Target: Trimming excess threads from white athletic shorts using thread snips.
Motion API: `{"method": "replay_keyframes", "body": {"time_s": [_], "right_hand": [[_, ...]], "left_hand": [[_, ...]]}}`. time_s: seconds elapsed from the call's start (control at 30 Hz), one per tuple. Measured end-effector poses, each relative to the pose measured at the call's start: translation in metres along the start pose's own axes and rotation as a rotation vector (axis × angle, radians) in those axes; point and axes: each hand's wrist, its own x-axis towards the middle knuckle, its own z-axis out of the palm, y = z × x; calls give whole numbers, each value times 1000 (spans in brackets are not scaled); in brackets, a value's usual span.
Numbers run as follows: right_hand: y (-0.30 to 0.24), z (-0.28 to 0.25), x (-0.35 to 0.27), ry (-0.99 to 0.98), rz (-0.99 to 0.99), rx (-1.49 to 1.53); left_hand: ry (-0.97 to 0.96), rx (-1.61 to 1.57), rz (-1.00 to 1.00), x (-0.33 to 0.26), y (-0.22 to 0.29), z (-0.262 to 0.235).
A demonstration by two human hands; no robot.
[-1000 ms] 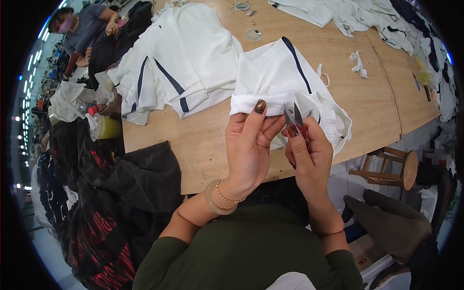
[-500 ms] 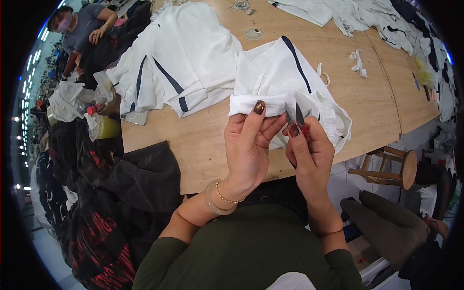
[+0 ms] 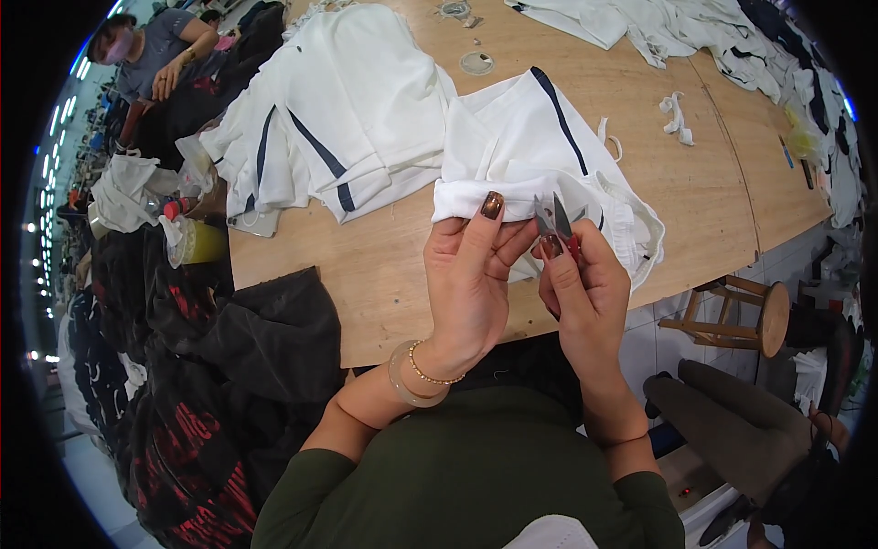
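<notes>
My left hand point(image 3: 471, 284) is closed on the folded hem of white trousers point(image 3: 521, 128), its thumb pressing on top of the cloth. The trousers have a navy side stripe and a gathered waistband, and they lie partly on the table. In my right hand point(image 3: 587, 297) is a pair of thread snips point(image 3: 560, 220) with a red handle. Their blades point up and stand apart at the tips, right beside the hem and my left fingertips. Whether the blades touch the cloth I cannot tell.
A white hooded top point(image 3: 357, 101) lies on the wooden table point(image 3: 393, 265), left of the trousers. Dark clothes point(image 3: 201, 366) are heaped at my left, near a cup of yellow drink point(image 3: 203, 242). A wooden stool point(image 3: 732, 316) stands at right. A co-worker point(image 3: 169, 55) is at far left.
The snips have shifted slightly left and their blades are tilted further left. My left hand keeps its hold on the hem. The co-worker's hand has moved a little left and down.
</notes>
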Motion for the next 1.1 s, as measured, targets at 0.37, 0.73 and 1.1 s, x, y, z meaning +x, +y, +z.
{"method": "replay_keyframes", "body": {"time_s": [0.37,0.73,1.1], "right_hand": [[-2,3,-3,69,-117,-14],[3,0,-3,3,-18,11],[5,1,-2,14,-43,-2]], "left_hand": [[10,-9,-29,-1,1,0],[57,87,22,-1,-4,0],[29,43,25,-1,-5,-2]]}}
